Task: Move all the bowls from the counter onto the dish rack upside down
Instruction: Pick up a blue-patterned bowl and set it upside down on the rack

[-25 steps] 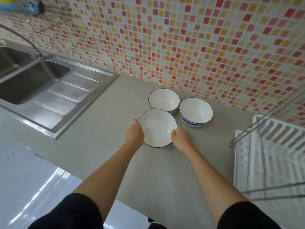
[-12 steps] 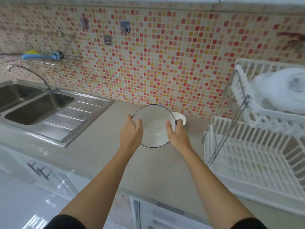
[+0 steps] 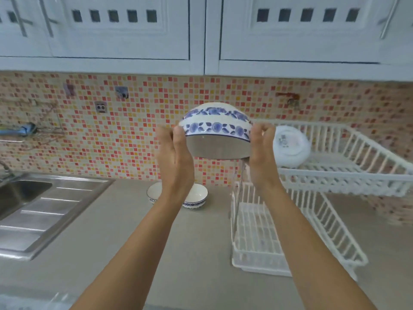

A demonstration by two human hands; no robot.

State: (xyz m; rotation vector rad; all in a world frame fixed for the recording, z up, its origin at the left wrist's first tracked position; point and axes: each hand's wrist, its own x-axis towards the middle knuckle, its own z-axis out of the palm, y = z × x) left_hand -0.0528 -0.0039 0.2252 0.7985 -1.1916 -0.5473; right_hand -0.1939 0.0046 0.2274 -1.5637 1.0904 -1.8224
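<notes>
Standing at a grey kitchen counter [image 3: 111, 231], a person holds a bowl [image 3: 216, 124] up in the air with both bare hands. The counter runs along a wall of small red, orange and yellow tiles [image 3: 145, 135], with white cupboards [image 3: 111, 30] above. A steel sink [image 3: 33, 209] with a ribbed drainer is set into the counter's left end.

The left hand [image 3: 174, 157] grips one side of the bowl and the right hand [image 3: 261, 157] grips the other. The bowl is white with bands of blue flowers, tipped mouth-down and slightly toward the person, raised in front of the wall.

Two more bowls [image 3: 194, 195] sit upright near the counter's back edge, partly hidden by the left wrist. A white two-tier dish rack [image 3: 335, 175] stands at the counter's right end. Its upper tier holds a white dish [image 3: 290, 146]; its lower tier looks bare where visible.
</notes>
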